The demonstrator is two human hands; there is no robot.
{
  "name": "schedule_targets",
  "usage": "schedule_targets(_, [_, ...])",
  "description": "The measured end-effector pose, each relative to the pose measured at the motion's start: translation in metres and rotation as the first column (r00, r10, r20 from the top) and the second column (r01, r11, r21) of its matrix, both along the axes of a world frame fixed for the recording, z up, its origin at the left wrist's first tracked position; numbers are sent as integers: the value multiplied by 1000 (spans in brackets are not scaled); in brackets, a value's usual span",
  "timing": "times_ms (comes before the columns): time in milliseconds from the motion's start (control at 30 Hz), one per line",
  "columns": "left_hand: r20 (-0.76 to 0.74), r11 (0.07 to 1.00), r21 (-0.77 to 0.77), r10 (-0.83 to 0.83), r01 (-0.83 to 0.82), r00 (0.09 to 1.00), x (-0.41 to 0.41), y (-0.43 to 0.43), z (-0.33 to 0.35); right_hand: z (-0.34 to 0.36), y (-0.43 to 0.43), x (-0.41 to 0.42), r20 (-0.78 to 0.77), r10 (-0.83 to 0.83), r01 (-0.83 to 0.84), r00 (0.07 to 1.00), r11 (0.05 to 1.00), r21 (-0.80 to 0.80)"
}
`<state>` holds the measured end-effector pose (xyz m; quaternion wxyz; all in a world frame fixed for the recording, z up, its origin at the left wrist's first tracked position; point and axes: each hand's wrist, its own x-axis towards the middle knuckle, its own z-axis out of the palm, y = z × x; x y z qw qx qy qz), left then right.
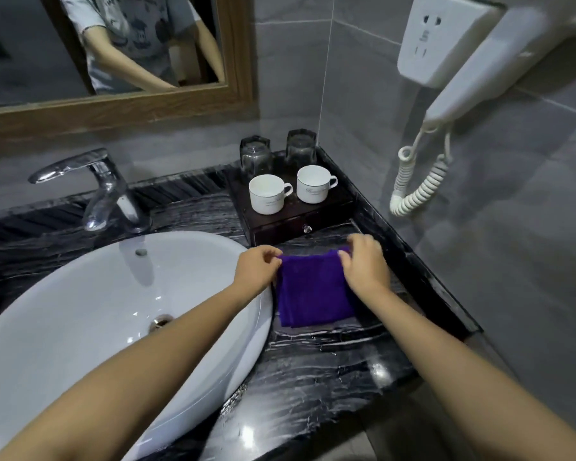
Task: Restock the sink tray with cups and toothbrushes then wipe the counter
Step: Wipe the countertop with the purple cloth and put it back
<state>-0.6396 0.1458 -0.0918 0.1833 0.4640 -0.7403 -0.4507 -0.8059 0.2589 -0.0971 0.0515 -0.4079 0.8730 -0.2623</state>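
Note:
A folded purple cloth [313, 289] lies on the black marble counter [320, 367], right of the basin. My left hand [256, 269] pinches the cloth's far left corner. My right hand [363, 262] grips its far right edge. Behind the cloth stands a dark wooden tray box [280, 224] with a small drawer knob [307, 228]. On it are two white mugs [267, 194] [314, 183] in front and two upturned dark glasses [255, 158] [301, 148] behind. No toothbrushes are in sight.
A white oval basin [80, 314] fills the left, with a chrome faucet [107, 191] behind it. A wall hair dryer [473, 61] with a coiled cord [419, 181] hangs at the right. A wood-framed mirror [113, 108] is above. The counter's raised edge runs along the right wall.

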Motion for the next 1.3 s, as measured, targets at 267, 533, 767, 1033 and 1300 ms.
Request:
schedule_targets(267, [458,853,-422,-91,307,884,25,-1,-65,-62,-7,17,-6,702,-627,712,640,444])
schedule_targets(533, [479,897,-366,-46,247,877,23,6,-79,-77,4,12,21,626,-625,779,775,94])
schedule_targets(767, [417,928,-332,-16,169,909,24,18,-83,-73,-55,5,5,679,-662,734,713,232])
schedule_targets(1033, [417,912,-366,-17,185,909,23,20,-82,-71,-79,9,-64,781,-725,622,605,330])
schedule_targets(1300, [456,915,-347,-25,204,889,26,19,-80,-67,-55,14,-26,815,-769,579,557,314])
